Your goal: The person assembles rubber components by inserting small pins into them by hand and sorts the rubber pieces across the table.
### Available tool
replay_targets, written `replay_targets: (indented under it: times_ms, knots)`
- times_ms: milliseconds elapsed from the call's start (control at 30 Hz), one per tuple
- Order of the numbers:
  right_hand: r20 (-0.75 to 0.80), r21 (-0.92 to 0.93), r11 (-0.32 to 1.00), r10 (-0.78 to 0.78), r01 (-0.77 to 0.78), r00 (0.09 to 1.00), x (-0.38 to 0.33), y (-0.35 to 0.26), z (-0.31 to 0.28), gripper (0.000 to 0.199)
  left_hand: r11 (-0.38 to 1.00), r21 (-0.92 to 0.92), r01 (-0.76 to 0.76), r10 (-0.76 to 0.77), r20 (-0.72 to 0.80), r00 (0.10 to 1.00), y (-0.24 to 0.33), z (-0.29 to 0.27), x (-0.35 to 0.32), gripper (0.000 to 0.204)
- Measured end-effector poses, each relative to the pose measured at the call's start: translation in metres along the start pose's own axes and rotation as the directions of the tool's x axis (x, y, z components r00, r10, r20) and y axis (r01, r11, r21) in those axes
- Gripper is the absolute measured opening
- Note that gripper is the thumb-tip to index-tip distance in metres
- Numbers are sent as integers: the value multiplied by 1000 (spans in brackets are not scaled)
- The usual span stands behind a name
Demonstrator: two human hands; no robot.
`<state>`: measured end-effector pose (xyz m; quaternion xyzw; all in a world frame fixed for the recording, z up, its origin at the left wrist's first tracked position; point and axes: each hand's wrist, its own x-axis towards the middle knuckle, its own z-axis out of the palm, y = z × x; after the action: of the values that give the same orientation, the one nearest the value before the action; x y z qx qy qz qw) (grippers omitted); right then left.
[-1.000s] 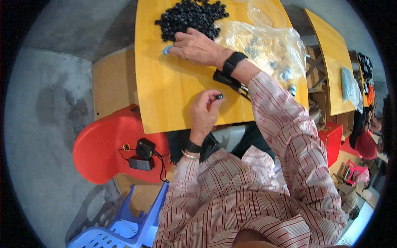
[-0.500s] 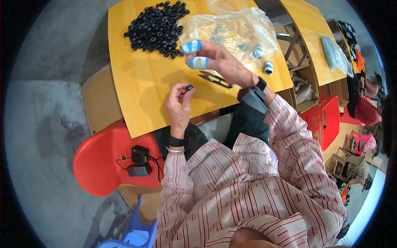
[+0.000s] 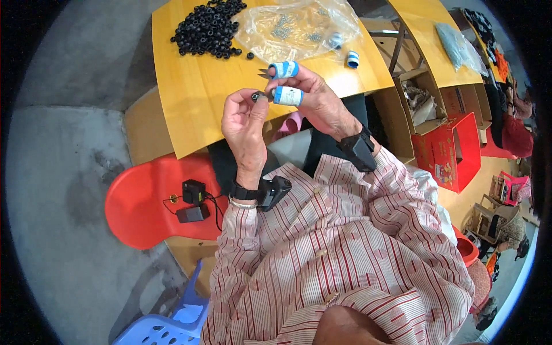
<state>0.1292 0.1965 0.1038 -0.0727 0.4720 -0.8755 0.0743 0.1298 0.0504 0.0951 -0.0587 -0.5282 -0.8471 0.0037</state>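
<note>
Black rings: small, stubby and dark, smooth-looking with round holes, in a loose heap (image 3: 207,29) at the upper left of the tabletop; one stray ring (image 3: 250,56) lies just off its edge.
Tabletop (image 3: 198,109): flat yellow board with faint wood grain, across the upper middle of the frame.
Bag: crumpled clear plastic bag (image 3: 259,39), glossy and creased, spread at upper centre with small silvery pieces (image 3: 282,27) showing on it.
Striped band: a short blue-and-white cylinder (image 3: 352,59) near the tabletop's right edge (much like the wraps on the fingers).
Left hand (image 3: 244,132): near the centre of the frame, thumb and fingers closed in a pinch on one black ring (image 3: 255,97), its hole showing.
Right hand (image 3: 325,106): just right of the left one, fingers bent and only narrowly parted; two digits wear blue-and-white wraps (image 3: 287,96), the lower reaching close to the pinched ring. Whether it grips anything I cannot tell.
Blades: pointed grey metal blades (image 3: 264,73) beside the upper wrap, the rest hidden.
Sleeves: woven cloth with red stripes (image 3: 402,190).
Lower left: moulded red chair (image 3: 135,201), smooth and curved, bearing two dark boxy devices (image 3: 194,192).
</note>
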Motion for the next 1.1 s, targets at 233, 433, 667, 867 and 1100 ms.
replay_targets:
  times_ms: [233,433,667,867,1100]
  knots:
    - [-20,-138,989,-47,44,999,-27,-14,12,33,999,-15,-49,49,10,999,19,25,-22,16]
    - [-34,-116,987,-119,114,992,-44,-22,19,33,998,-51,-27,30,49,998,18,33,-29,18]
    - [-57,-311,942,-151,126,987,-70,-42,10,36,992,-129,15,-1,111,994,31,36,-41,19]
    - [31,-560,763,-370,323,928,-84,-51,23,34,989,-133,67,-53,111,992,43,52,-52,18]
    - [7,-641,680,-458,355,889,-89,-44,26,34,992,-107,68,-55,123,991,48,58,-59,18]
